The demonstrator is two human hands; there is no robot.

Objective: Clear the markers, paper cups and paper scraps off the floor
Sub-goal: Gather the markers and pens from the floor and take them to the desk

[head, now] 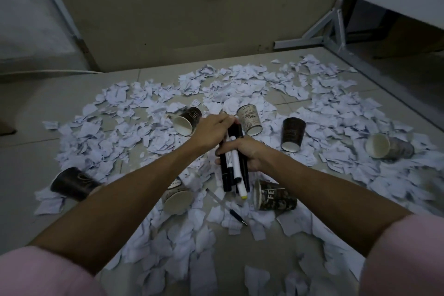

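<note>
1. Gathering markers (232,163) into one bundle at centre frame: right hand (247,154) wrapped around the middle of the bundle, fingers curled tight; left hand (212,128) closed over the upper ends, fingertips pinching the caps.
2. Best to square the ends with the left hand before letting go, so no marker slides out of the right-hand grip; the white marker with the yellow tip (241,182) sits lowest and looks likeliest to slip.
3. Worth keeping the bundle tilted with the tips down and the grip near the middle, not at one end.
4. Still on the floor (36,151): a thin pen (228,208) lying on scraps just below the bundle, lower centre. Probably the next pick, with the left hand once freed.
5. Paper cups untouched, all tipped on their sides: dark cup (74,182) at left, one (188,121) above the left hand, a pale printed one (249,120) at centre, a dark one (292,134) to its right, one (389,146) at far right, two near the bundle (177,196) (276,196).
6. Paper scraps (134,108) spread across most of the floor, thick from centre to lower frame; sensible to leave these until markers and cups are out of the way.
</note>
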